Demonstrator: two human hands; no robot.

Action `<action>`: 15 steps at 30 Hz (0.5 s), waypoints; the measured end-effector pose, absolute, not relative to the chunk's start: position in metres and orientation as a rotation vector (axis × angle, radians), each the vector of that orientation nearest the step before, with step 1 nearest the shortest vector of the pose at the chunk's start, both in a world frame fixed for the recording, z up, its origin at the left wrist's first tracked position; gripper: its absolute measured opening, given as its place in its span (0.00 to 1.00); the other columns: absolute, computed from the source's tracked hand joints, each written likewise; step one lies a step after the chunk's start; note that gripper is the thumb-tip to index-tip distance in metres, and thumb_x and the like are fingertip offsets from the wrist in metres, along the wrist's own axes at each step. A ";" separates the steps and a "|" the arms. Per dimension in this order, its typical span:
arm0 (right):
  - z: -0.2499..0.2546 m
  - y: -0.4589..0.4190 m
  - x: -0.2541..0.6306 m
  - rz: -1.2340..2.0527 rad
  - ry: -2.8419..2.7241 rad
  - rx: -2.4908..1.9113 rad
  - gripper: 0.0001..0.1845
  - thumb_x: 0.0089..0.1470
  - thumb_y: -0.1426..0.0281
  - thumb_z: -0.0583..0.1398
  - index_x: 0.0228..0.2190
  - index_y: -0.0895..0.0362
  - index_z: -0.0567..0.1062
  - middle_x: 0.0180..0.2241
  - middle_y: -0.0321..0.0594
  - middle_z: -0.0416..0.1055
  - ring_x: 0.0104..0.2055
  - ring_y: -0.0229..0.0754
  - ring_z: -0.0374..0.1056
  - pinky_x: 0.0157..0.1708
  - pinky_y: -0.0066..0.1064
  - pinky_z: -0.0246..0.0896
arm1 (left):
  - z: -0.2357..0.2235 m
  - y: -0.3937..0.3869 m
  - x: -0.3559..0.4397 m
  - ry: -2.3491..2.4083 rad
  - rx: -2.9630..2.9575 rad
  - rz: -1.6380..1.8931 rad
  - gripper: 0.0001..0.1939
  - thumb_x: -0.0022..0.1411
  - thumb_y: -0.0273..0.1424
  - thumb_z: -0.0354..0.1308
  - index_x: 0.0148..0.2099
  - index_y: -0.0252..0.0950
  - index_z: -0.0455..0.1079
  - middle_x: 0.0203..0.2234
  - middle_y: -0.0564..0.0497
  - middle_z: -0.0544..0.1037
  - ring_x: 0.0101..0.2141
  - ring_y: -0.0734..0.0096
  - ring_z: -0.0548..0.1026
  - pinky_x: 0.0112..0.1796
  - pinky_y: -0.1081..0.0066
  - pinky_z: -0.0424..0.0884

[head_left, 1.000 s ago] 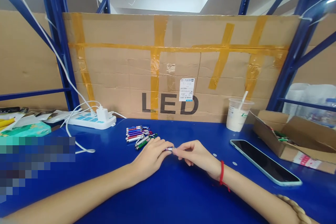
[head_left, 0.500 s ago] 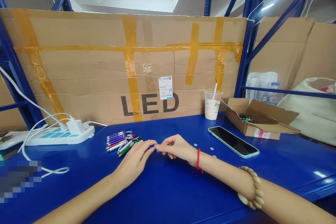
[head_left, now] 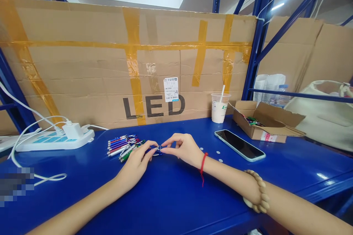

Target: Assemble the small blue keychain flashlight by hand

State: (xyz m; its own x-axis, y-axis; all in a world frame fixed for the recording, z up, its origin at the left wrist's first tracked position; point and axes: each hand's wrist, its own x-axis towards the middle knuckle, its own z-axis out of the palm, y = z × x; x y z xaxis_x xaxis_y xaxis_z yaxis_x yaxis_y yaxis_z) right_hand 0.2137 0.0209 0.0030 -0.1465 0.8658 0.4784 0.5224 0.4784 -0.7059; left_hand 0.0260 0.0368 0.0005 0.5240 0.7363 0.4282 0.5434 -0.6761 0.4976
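The left hand (head_left: 135,163) is pinching a small metal piece (head_left: 158,148), and the right hand (head_left: 186,149), nearly closed, is holding its fingertips at the piece's end. Pens (head_left: 122,145) are lying beside the left hand on the blue table (head_left: 154,202); cardboard (head_left: 96,69) is standing beyond both.

Both our hands, left hand (head_left: 137,162) and right hand (head_left: 186,150), pinch small metallic piece (head_left: 158,148); metallic pens (head_left: 121,146) beside left.

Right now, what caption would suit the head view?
Left hand holds a small shiny piece by the right hand, beside colourful metallic tubes on a blue table.
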 end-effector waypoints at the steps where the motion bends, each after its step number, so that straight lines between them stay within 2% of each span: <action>1: 0.003 0.021 0.214 0.459 -1.819 -1.153 0.13 0.44 0.59 0.64 0.29 0.54 0.80 0.28 0.36 0.73 0.18 0.30 0.59 0.19 0.24 0.53 | 0.001 0.037 0.026 1.070 2.446 0.911 0.12 0.65 0.35 0.41 0.42 0.39 0.63 0.21 0.56 0.67 0.25 0.70 0.69 0.30 0.72 0.65; 9: 0.004 0.020 0.212 0.463 -1.783 -1.127 0.12 0.42 0.61 0.65 0.29 0.56 0.79 0.26 0.35 0.71 0.16 0.28 0.54 0.18 0.24 0.51 | 0.003 0.035 0.027 0.994 2.411 0.936 0.13 0.64 0.35 0.41 0.42 0.38 0.64 0.21 0.56 0.66 0.25 0.71 0.68 0.30 0.72 0.64; 15: 0.003 0.021 0.212 0.486 -1.807 -1.112 0.11 0.42 0.61 0.65 0.27 0.57 0.80 0.26 0.36 0.71 0.17 0.29 0.55 0.17 0.24 0.51 | 0.004 0.032 0.026 0.912 2.410 0.898 0.12 0.64 0.34 0.41 0.39 0.37 0.64 0.21 0.56 0.65 0.25 0.72 0.67 0.30 0.73 0.64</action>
